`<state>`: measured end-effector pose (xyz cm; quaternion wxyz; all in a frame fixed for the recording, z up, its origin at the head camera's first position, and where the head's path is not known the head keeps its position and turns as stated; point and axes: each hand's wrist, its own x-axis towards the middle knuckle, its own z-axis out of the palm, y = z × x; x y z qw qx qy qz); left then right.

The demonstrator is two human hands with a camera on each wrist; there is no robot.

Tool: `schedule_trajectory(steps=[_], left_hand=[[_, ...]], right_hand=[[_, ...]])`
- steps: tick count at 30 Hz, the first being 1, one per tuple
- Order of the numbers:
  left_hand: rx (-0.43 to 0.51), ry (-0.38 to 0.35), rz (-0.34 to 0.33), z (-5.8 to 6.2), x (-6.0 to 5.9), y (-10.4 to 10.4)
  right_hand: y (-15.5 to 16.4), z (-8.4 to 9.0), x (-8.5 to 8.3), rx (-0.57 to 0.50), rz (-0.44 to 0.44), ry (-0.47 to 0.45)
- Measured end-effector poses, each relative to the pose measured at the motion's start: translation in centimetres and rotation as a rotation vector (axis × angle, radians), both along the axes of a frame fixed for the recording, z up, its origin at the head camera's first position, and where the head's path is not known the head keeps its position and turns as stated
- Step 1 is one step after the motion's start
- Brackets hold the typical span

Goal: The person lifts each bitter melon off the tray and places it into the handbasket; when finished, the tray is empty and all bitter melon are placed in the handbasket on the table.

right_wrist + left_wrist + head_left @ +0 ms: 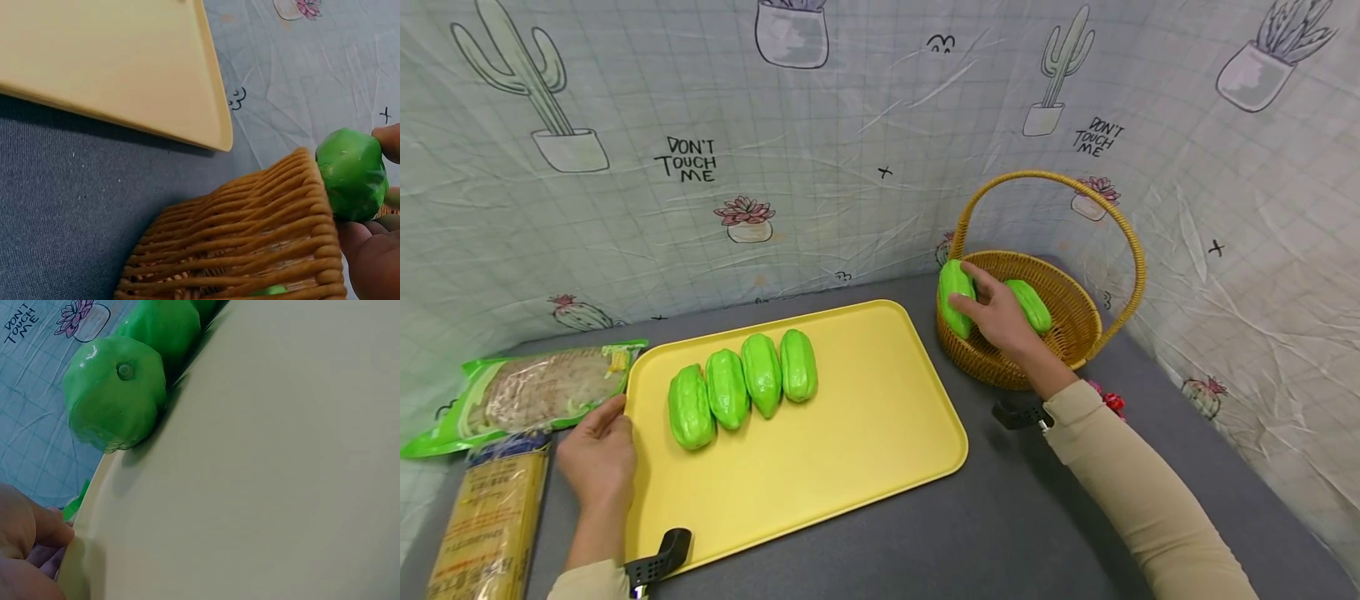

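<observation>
My right hand (pixel 992 312) grips a green chayote-like gourd (pixel 956 296) at the left rim of a wicker basket (pixel 1060 342); the right wrist view shows the gourd (pixel 352 173) held between thumb and fingers above the basket wall (pixel 250 244). A second green gourd (pixel 1030 305) lies inside the basket. Several green gourds (pixel 741 385) sit in a row on the yellow tray (pixel 850 450). My left hand (pixel 598 454) rests against the tray's left edge (pixel 81 550), fingers touching the rim, near the leftmost gourd (pixel 115 394).
A green-edged food packet (pixel 527 392) and a yellow noodle packet (pixel 493 525) lie left of the tray. A cactus-print cloth (pixel 820 150) backs the grey table (pixel 1037 517). The basket's tall handle (pixel 1097 208) arches over it.
</observation>
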<state>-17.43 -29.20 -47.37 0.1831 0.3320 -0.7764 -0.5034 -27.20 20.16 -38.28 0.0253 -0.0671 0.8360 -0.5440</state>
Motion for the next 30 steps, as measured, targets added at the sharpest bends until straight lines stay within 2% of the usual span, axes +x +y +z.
schedule_trajectory(steps=[14,18,30], left_hand=[[0.007,0.015,0.009,0.2,0.1,0.1],[0.015,0.012,0.006,0.2,0.3,0.1],[0.007,0.011,-0.001,0.2,0.4,0.2]], right_hand=[[1.0,-0.9,-0.6,0.040,-0.035,-0.104],[1.1,-1.2,-0.8,0.082,-0.017,-0.135],[1.7,-1.9,-1.3,0.169,0.038,-0.149]])
